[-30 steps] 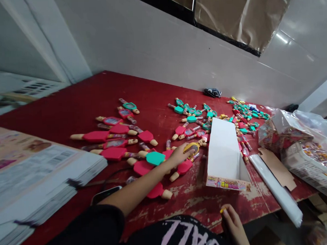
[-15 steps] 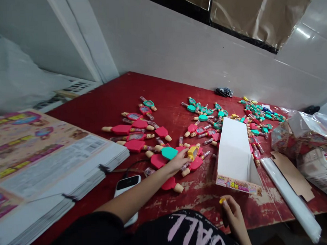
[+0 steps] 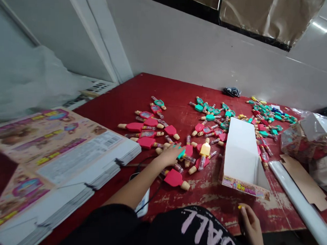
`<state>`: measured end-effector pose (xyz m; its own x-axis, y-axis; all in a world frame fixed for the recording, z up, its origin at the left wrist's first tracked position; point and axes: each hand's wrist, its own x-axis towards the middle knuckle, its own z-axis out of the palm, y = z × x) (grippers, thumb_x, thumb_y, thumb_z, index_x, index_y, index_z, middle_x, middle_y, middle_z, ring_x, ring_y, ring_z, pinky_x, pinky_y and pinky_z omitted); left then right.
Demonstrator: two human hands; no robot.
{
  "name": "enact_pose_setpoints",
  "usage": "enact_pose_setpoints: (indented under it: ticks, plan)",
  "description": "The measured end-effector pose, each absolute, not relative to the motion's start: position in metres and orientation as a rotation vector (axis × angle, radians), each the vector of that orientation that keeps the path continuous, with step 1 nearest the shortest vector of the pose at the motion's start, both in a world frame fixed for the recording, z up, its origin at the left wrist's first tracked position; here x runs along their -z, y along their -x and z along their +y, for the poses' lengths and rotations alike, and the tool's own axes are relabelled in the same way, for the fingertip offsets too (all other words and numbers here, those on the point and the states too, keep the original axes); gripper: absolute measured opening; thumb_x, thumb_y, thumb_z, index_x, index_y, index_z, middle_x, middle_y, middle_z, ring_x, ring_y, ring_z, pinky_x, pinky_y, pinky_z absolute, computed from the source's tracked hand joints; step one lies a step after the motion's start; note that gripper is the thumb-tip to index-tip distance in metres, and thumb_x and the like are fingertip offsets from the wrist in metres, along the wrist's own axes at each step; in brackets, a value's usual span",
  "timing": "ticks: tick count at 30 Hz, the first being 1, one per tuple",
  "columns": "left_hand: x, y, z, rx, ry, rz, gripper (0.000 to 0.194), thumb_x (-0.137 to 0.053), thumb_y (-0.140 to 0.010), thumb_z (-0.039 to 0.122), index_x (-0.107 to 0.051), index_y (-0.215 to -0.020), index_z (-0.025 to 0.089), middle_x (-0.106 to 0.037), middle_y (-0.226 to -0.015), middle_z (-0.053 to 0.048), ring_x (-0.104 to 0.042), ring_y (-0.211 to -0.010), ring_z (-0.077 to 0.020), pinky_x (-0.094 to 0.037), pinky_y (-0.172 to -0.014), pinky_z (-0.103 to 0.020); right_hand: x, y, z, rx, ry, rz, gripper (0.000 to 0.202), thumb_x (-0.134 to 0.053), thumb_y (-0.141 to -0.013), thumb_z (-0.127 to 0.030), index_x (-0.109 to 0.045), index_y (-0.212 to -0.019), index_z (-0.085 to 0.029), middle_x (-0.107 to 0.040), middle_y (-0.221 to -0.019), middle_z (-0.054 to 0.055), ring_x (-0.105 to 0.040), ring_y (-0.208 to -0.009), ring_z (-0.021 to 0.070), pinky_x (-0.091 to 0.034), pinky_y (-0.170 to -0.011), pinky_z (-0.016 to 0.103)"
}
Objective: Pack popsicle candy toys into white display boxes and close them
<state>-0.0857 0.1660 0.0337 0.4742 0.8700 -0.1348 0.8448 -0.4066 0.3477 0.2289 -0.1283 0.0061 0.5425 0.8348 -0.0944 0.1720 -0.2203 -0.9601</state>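
Now teal toy (image 3: 181, 153) under left grip (image 3: 170, 155) fingertips.

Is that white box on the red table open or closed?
Open. The white box has its top flap standing up and back, and its white inside shows. Whether anything lies in the bottom cannot be told.

red table (image 3: 119, 102) worn, paint chipped; toys (image 3: 172, 178) smooth plastic; box (image 3: 242, 151) matt cardboard.

A black short-sleeved shirt with pale pink block lettering; forearms are bare.
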Motion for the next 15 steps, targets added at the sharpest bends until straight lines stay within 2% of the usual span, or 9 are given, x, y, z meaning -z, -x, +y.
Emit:
enact_pose_setpoints:
  ticks: [2, 4, 7, 9, 10, 12, 14, 15]
  plan:
    - [-0.031, 0.088, 0.161, -0.096, -2.466, 1.459, 0.068, -0.056, -0.067, -0.003, -0.053, -0.127, 0.029, -0.046, -0.135, -0.011, -0.039, -0.127, -0.0339, -0.027, -0.107, -0.054, -0.019, -0.246, -0.121, -0.590, 1.843, -0.964, 0.054, -0.061, -0.071, -0.067, -0.063, -0.088, -0.016, -0.061, -0.070, 0.005, -0.057, -0.063, 0.0191, -0.045, -0.055, 0.026]
    - [-0.031, 0.089, 0.156, -0.124, -2.534, 1.505, 0.062, -0.052, -0.073, 0.001, -0.051, -0.129, 0.029, -0.048, -0.132, -0.010, -0.044, -0.122, -0.0300, -0.027, -0.107, -0.049, -0.033, -0.265, -0.106, -0.341, 1.990, -1.072, 0.052, -0.058, -0.073, -0.067, -0.060, -0.087, -0.017, -0.063, -0.075, 0.007, -0.058, -0.067, 0.0212, -0.047, -0.060, 0.030]
    - [-0.030, 0.089, 0.151, -0.181, -2.535, 1.645, 0.059, -0.056, -0.081, 0.017, -0.042, -0.137, 0.021, -0.047, -0.130, -0.013, -0.047, -0.116, -0.0319, -0.033, -0.102, -0.047, -0.049, -0.290, -0.071, -0.020, 2.027, -1.333, 0.047, -0.049, -0.079, -0.065, -0.058, -0.083, -0.018, -0.064, -0.086, 0.012, -0.060, -0.080, 0.0259, -0.049, -0.070, 0.036]
    - [-0.026, 0.090, 0.149, -0.214, -2.501, 1.730, 0.062, -0.057, -0.084, 0.032, -0.036, -0.141, 0.016, -0.046, -0.131, -0.017, -0.049, -0.112, -0.0348, -0.037, -0.098, -0.048, -0.049, -0.299, -0.050, -0.013, 1.954, -1.603, 0.043, -0.046, -0.082, -0.060, -0.058, -0.080, -0.018, -0.063, -0.104, 0.017, -0.060, -0.098, 0.0295, -0.049, -0.081, 0.041]
    - [-0.024, 0.091, 0.148, -0.226, -2.487, 1.756, 0.065, -0.057, -0.085, 0.038, -0.035, -0.142, 0.014, -0.044, -0.133, -0.019, -0.049, -0.112, -0.0363, -0.037, -0.097, -0.049, -0.045, -0.301, -0.044, -0.059, 1.937, -1.719, 0.039, -0.047, -0.082, -0.056, -0.059, -0.079, -0.018, -0.063, -0.107, 0.017, -0.059, -0.101, 0.0299, -0.049, -0.084, 0.042]
    - [-0.018, 0.094, 0.146, -0.250, -2.476, 1.781, 0.069, -0.056, -0.085, 0.048, -0.035, -0.142, 0.015, -0.039, -0.138, -0.020, -0.047, -0.116, -0.0383, -0.036, -0.099, -0.053, -0.031, -0.302, -0.044, -0.137, 1.971, -1.839, 0.032, -0.052, -0.081, -0.048, -0.062, -0.084, -0.019, -0.066, -0.099, 0.014, -0.062, -0.097, 0.0293, -0.050, -0.083, 0.043]
    - [-0.012, 0.096, 0.144, -0.309, -2.487, 1.771, 0.067, -0.056, -0.085, 0.048, -0.037, -0.141, 0.017, -0.033, -0.143, -0.019, -0.043, -0.122, -0.0385, -0.033, -0.103, -0.054, -0.007, -0.300, -0.057, -0.082, 2.000, -1.825, 0.029, -0.054, -0.079, -0.039, -0.065, -0.095, -0.018, -0.069, -0.093, 0.011, -0.064, -0.092, 0.0285, -0.050, -0.084, 0.044]
    - [-0.010, 0.097, 0.142, -0.354, -2.494, 1.751, 0.065, -0.056, -0.086, 0.047, -0.037, -0.141, 0.018, -0.032, -0.144, -0.019, -0.040, -0.125, -0.0381, -0.032, -0.104, -0.054, 0.006, -0.298, -0.067, -0.021, 1.980, -1.815, 0.031, -0.054, -0.079, -0.036, -0.064, -0.101, -0.018, -0.069, -0.096, 0.011, -0.064, -0.092, 0.0282, -0.049, -0.087, 0.045]
